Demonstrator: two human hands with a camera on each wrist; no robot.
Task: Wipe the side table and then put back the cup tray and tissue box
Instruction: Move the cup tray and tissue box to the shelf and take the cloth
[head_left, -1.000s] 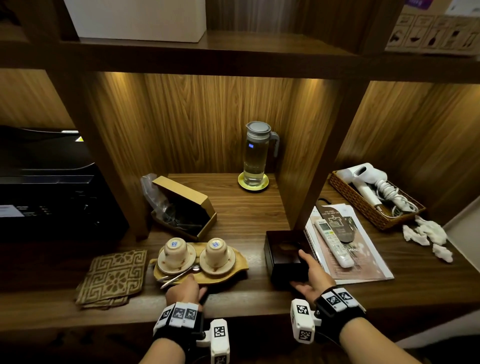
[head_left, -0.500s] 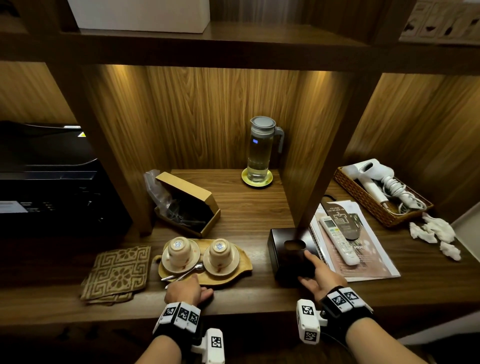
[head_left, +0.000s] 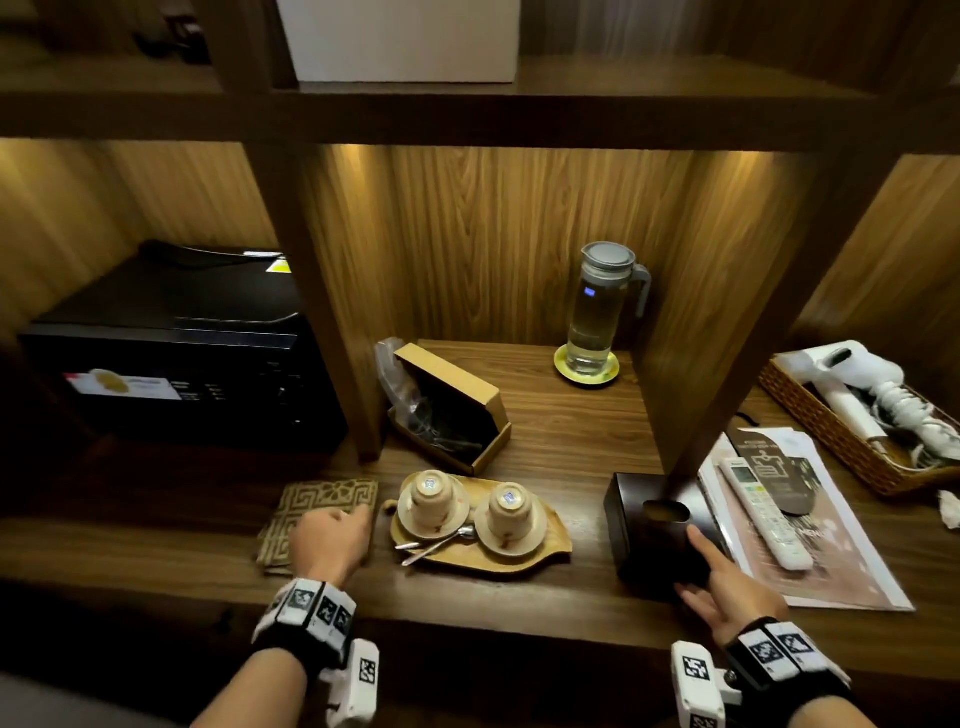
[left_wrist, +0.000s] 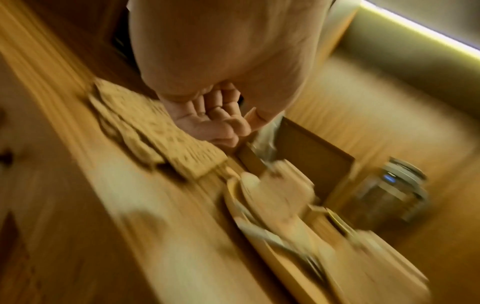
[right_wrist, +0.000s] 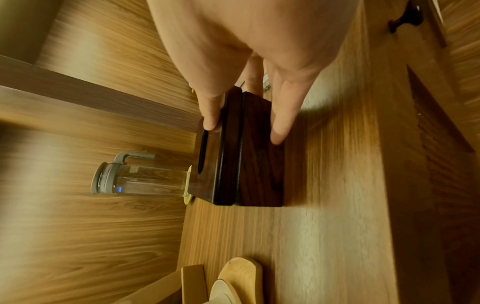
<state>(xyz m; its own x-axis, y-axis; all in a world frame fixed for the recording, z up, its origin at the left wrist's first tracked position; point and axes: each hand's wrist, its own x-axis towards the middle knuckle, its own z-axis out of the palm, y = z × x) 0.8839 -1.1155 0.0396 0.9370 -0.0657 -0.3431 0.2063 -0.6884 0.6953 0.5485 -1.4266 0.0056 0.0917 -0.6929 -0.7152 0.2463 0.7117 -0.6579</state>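
A wooden cup tray (head_left: 550, 552) stands near the table's front edge with two upturned cups (head_left: 432, 492) on saucers and spoons. Left of it lies a folded patterned cloth (head_left: 311, 501). My left hand (head_left: 332, 538) is over the cloth's right part, fingers curled; the blurred left wrist view shows the curled fingers (left_wrist: 221, 117) holding nothing above the cloth (left_wrist: 145, 131). The dark wooden tissue box (head_left: 641, 540) stands right of the tray. My right hand (head_left: 701, 566) touches it with straight fingers (right_wrist: 210, 115), one on the lid by the slot and one on the near side of the box (right_wrist: 259, 164).
A glass pitcher (head_left: 597, 312) on a yellow coaster and an open cardboard box (head_left: 452, 405) stand behind the tray. A black appliance (head_left: 182, 353) fills the left bay. Right of the tissue box lie a remote (head_left: 763, 514) on papers and a basket (head_left: 831, 447) with a hair dryer.
My left hand has left the tray's front edge and moved left onto the patterned cloth. The right hand stays on the tissue box.
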